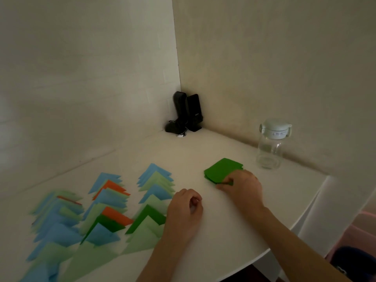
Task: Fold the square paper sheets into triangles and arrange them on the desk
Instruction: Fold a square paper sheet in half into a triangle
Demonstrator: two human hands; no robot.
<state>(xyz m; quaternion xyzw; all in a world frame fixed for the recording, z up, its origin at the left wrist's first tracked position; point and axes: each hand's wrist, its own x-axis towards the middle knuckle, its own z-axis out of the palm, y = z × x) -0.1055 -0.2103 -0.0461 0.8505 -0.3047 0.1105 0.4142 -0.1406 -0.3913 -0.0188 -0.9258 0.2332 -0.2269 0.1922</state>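
White desk (234,220), set into a wall corner. A stack of dark green square sheets (222,169) is seen right of centre, lying flat, edges slightly fanned. The right hand (243,185) rests on the near right corner of the stack; the thumb and forefinger are closed narrowly on the edge of what appears to be the top sheet, though the grip is partly hidden by the hand itself and blurred.

The left hand (186,209) is held just above or on the desk, between the stack and the folded pieces, touching neither. Its fingers are curled loosely inward; nothing is held in it.

Folded triangles (105,212) are laid out on the left half of the desk in three overlapping columns, points directed away from the person. Colours noted: light blue, pale green, dark green, orange. The nearest column (154,200) lies just beside the left hand. The lower left pieces are smeared by blur.

A clear bottle (271,145) with a pale lid stands near the right wall, well apart from the stack. Two black speakers (188,112) stand in the corner.
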